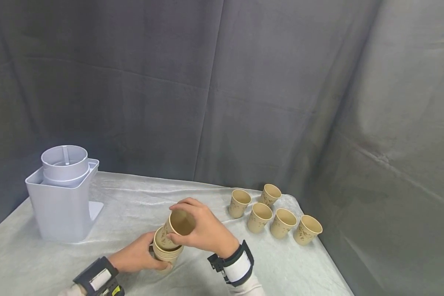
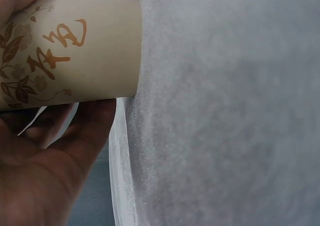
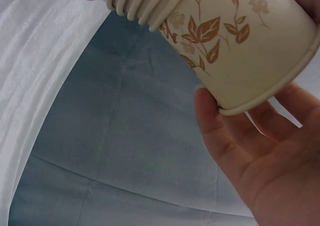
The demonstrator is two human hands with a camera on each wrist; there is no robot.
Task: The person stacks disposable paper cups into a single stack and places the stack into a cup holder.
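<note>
A stack of nested tan paper cups (image 1: 167, 254) is in my left hand (image 1: 138, 253), fingers and thumb wrapped round its side. My right hand (image 1: 207, 226) grips the top paper cup (image 1: 165, 238) near its rim; this cup is tilted and its base sits inside the stack's mouth. In the right wrist view the cup (image 3: 245, 40) shows brown leaf and flower prints, and the stack's several rims (image 3: 145, 5) lie just beyond its lower end. Brown lettering marks the stack's outer cup (image 2: 85, 45) in the left wrist view.
Several tan paper cups (image 1: 259, 218) stand upright in a group at the back right of the white-covered table (image 1: 133, 197). At the left stands a white box-shaped holder (image 1: 61, 209) with a round white container (image 1: 65, 164) in its top. Grey curtains (image 1: 163, 90) close off the back and right.
</note>
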